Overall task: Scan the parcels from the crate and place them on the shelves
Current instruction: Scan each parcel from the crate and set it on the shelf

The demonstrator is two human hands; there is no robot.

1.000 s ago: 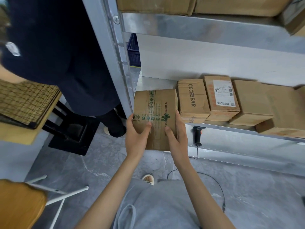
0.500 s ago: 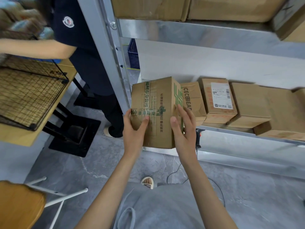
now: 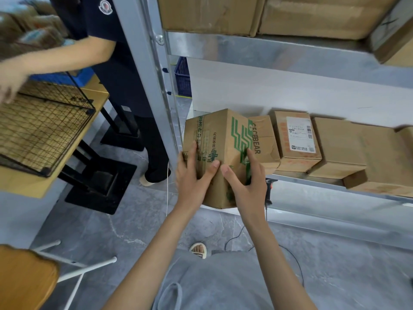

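A brown cardboard parcel (image 3: pixel 220 139) with green print is held between both my hands at the left end of the metal shelf (image 3: pixel 312 182). My left hand (image 3: pixel 193 175) grips its left face, thumb across the front. My right hand (image 3: pixel 244 179) grips its right side, fingers curled round the edge. The parcel is turned so one corner edge faces me. Next to it stand a CECEBEAR box (image 3: pixel 263 142), a labelled box (image 3: pixel 297 139) and further brown boxes (image 3: pixel 348 148). A black handheld scanner (image 3: pixel 269 190) hangs below the shelf edge, partly behind my right hand.
The shelf's grey upright post (image 3: pixel 154 70) rises just left of the parcel. Large boxes (image 3: pixel 268 14) fill the shelf above. Another person in dark clothes (image 3: pixel 120 70) stands at left by a table with a wire crate (image 3: pixel 42 128). A wooden stool (image 3: pixel 24 276) stands at bottom left.
The parcel has been turned about its upright axis, so its green-printed right face now shows. My right hand has shifted round to that face. The other person has reached over the crate.
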